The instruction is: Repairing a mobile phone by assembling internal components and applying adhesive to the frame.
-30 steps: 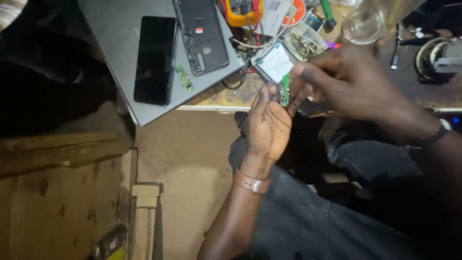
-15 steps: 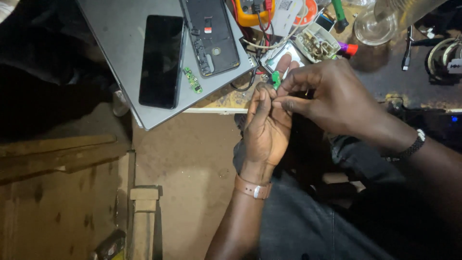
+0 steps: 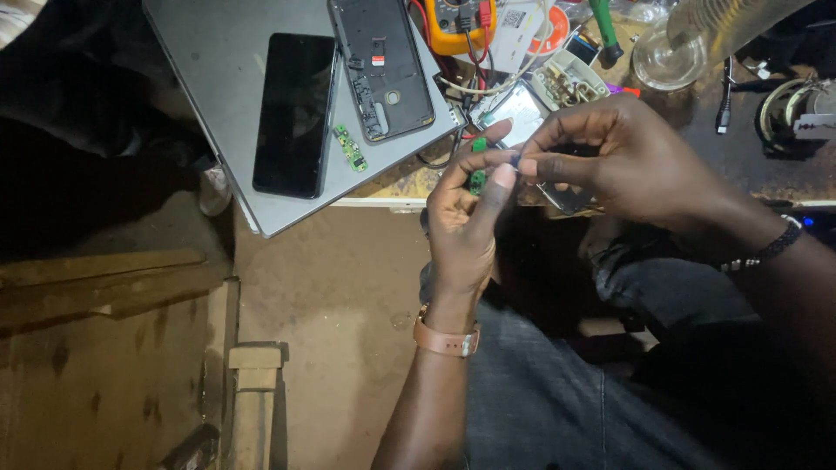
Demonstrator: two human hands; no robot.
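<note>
My left hand (image 3: 461,218) is raised over my lap at the table edge and pinches a small green circuit board (image 3: 477,165) between thumb and fingers. My right hand (image 3: 618,161) meets it from the right, thumb and forefinger pinched together at the board's edge on something too small to make out. Both hands hover just in front of the workbench. A watch with a tan strap sits on my left wrist, and a dark beaded band on my right.
On a closed grey laptop (image 3: 218,96) lie a black phone screen (image 3: 294,113), an opened phone body (image 3: 383,65) and a second small green board (image 3: 351,148). Behind are an orange multimeter (image 3: 460,22), wires, a parts box (image 3: 570,83) and a glass jar (image 3: 670,48). Wooden planks (image 3: 104,287) stand lower left.
Both hands have drifted slightly down and right from the table edge. The right hand's fingers have closed in on the green board held by the left hand.
</note>
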